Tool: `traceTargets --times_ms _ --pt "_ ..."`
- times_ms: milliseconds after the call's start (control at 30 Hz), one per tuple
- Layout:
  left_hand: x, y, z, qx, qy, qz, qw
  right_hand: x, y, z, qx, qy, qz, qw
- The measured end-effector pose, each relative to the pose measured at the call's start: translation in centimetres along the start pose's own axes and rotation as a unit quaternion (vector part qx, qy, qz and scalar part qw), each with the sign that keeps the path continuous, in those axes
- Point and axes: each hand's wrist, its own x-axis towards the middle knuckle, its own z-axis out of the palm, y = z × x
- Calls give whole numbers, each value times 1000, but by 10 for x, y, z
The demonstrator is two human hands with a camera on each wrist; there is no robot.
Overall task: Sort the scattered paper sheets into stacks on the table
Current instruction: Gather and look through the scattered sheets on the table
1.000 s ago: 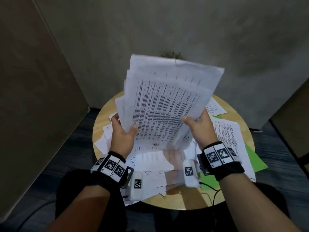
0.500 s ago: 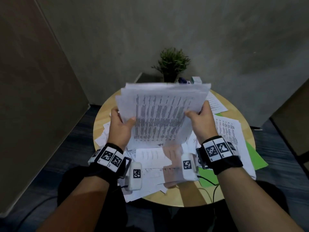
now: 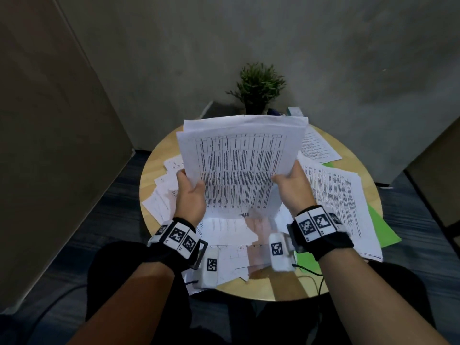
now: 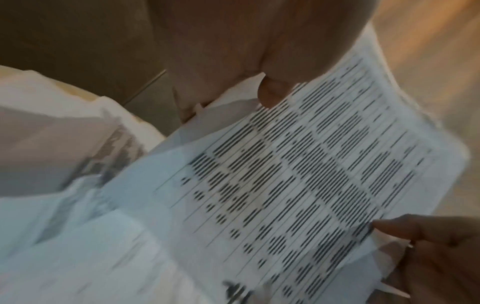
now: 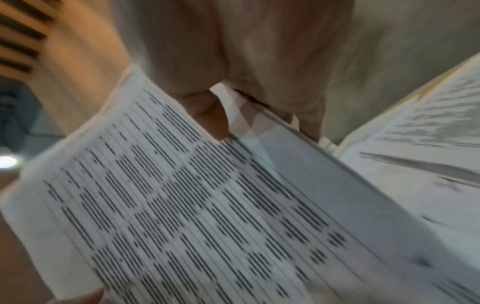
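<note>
Paper sheets (image 3: 239, 168), printed table text unreadable

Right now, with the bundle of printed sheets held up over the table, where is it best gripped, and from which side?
Best at its two side edges, low down, one hand from each side, as the left hand and right hand grip the bundle of printed sheets now. The sheets stand nearly upright and loose, so opposed pinches probably keep them from fanning.

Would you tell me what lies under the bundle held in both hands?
Loose printed sheets on the round table; whatever lies directly behind the held bundle is covered.
</note>
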Motion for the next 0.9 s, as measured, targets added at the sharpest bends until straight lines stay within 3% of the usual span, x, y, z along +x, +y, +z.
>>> traceTargets --times_ms 167,367,567,767,900 --pt "-6 -21 6 109 -3 -50 993 -2 36 2 -125 -48 60 989" --pt "9 -9 50 153 -6 -16 988 7 36 -45 -108 45 29 993" --pt "2 -5 144 178 -137 -20 974 22 70 -132 -150 136 123 972" --pt "-17 -21 211 249 -194 -48 948 37 115 -185 -207 142 214 944" --pt "-20 -30 229 323 -220 -87 916 40 135 -190 -244 124 272 923"
